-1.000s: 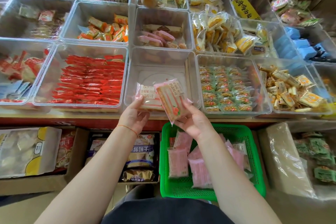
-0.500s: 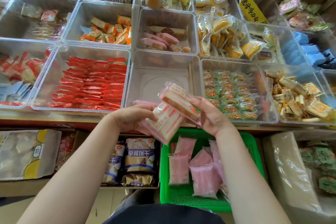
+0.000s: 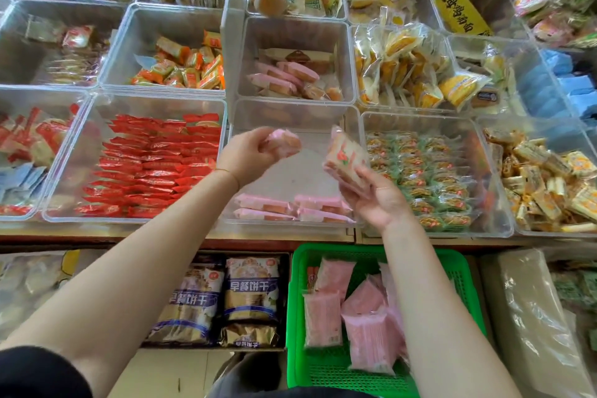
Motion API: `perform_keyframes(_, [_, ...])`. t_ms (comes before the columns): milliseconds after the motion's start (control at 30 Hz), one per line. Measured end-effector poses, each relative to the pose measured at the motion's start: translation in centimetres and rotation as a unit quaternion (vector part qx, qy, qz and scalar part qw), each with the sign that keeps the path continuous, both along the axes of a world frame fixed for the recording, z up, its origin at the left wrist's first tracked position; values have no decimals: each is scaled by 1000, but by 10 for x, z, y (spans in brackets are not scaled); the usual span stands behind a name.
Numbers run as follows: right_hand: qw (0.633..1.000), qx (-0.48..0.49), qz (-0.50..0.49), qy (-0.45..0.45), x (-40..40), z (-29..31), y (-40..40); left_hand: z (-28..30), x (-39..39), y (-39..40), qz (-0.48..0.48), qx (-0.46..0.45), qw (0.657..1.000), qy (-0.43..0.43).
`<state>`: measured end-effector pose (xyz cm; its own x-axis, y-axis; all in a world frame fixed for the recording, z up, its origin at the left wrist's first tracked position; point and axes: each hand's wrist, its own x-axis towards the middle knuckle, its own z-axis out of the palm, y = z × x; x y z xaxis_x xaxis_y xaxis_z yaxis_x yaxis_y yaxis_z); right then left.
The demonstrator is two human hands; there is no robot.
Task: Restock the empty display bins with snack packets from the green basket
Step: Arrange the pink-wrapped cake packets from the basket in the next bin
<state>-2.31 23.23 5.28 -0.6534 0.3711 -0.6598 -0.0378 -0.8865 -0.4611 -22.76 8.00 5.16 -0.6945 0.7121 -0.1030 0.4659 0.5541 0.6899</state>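
Observation:
A clear display bin sits in the front row's middle, with several pink snack packets lying along its near wall. My left hand hovers over this bin and grips one pink packet, blurred by motion. My right hand is over the bin's right side and holds a packet with a strawberry print, tilted upright. Below the shelf edge stands the green basket with several more pink packets inside.
Neighbouring clear bins hold red packets, green-wrapped snacks, orange packets and yellow cakes. The bin behind holds a few pink cakes. Boxed biscuit bags sit left of the basket, a plastic-covered box on its right.
Both hands have moved forward from the shelf edge to above the middle bin and apart. Several pink packets now lie in the bin, and the left hand's stack has shrunk to one packet.

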Motion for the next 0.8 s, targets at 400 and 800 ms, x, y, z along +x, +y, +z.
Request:
perform_keyframes(400, [798,544,186,-180,-44,-8,26,-115,0,13,-163,-361,917,51])
perform_keyframes(800, [448,590,601,-299,-80,-91,-2,-112,3,5,-154,-332,929,49])
